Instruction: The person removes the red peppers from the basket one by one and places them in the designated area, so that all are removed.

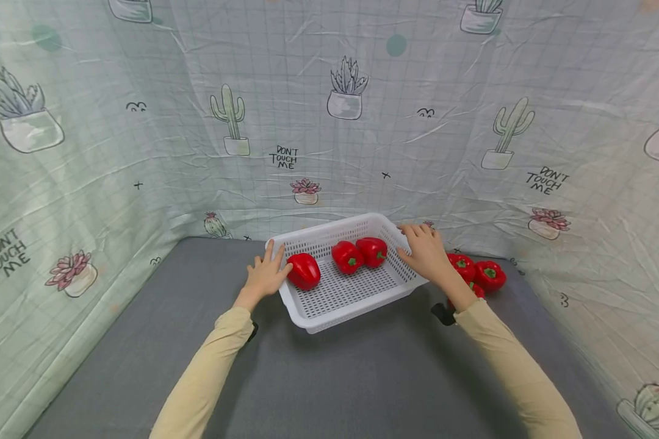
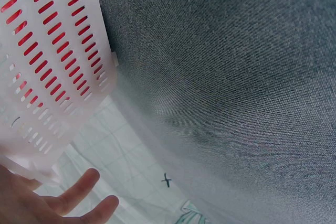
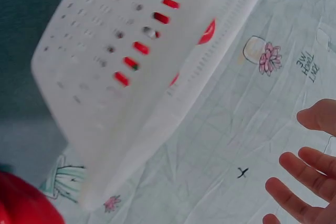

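Note:
A white slotted plastic basket [image 1: 357, 306] stands at an angle on the dark grey table. Inside it are three red bell peppers: one on the left [image 1: 304, 272] and two side by side, a middle one [image 1: 346, 257] and a right one [image 1: 372, 252]. My left hand [image 1: 263, 277] is at the basket's left rim with fingers spread, its thumb reaching over the rim close to the left pepper. In the left wrist view, two straight fingers [image 2: 79, 190] stick out past the rim. Beside the right rim is my right hand [image 1: 425, 253]; the right wrist view shows its fingers [image 3: 294, 169] spread and apart from the basket.
More red bell peppers [image 1: 490, 276] lie in a group on the table, right of the basket and partly behind my right forearm. A light cloth [image 1: 285, 91] printed with potted cacti hangs around the back and sides of the grey table [image 1: 351, 378].

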`<state>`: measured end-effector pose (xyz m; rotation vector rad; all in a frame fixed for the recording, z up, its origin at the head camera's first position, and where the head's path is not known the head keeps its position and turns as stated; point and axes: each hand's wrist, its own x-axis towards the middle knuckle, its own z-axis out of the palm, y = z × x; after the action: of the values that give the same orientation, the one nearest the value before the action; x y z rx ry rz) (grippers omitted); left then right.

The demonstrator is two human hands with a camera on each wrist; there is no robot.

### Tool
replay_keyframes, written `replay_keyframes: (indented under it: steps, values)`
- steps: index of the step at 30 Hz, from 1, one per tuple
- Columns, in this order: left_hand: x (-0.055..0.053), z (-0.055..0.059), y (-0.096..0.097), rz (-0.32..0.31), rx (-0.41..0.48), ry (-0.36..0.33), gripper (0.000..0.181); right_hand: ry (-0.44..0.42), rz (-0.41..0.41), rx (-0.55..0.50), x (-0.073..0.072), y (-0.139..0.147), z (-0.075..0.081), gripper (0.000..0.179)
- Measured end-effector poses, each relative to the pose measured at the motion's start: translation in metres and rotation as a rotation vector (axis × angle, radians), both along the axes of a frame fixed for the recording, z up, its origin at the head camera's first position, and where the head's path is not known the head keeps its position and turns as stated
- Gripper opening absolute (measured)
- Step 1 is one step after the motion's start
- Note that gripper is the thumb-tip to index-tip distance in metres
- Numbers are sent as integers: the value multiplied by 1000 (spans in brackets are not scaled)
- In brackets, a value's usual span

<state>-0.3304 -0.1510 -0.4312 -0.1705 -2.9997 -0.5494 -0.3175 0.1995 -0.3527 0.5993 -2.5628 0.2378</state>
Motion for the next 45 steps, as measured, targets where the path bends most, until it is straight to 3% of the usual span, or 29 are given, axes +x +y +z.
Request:
replay_keyframes:
  steps: [12, 18, 25, 33, 39, 45]
  values:
    - [0, 1, -2, 4, -5, -4, 64, -34, -29, -26, -37, -25, 19, 39]
    - [0, 2, -3, 6, -7, -5, 64, -14, -40, -32, -61, -38, 19, 35]
    - [1, 3, -6, 8, 4, 0, 64, -31, -88, -43, -88, -57, 10, 33]
    - [1, 3, -6, 10, -20, -18, 63, -63, -144, -86, -106, -67, -6, 32]
    - [0, 2, -3, 6, -2, -14, 63, -185, -200, -116, -113, -71, -18, 39]
    - [-1, -1, -1, -1, -2, -9, 63, -318, -265, -76, -116, -69, -33, 48]
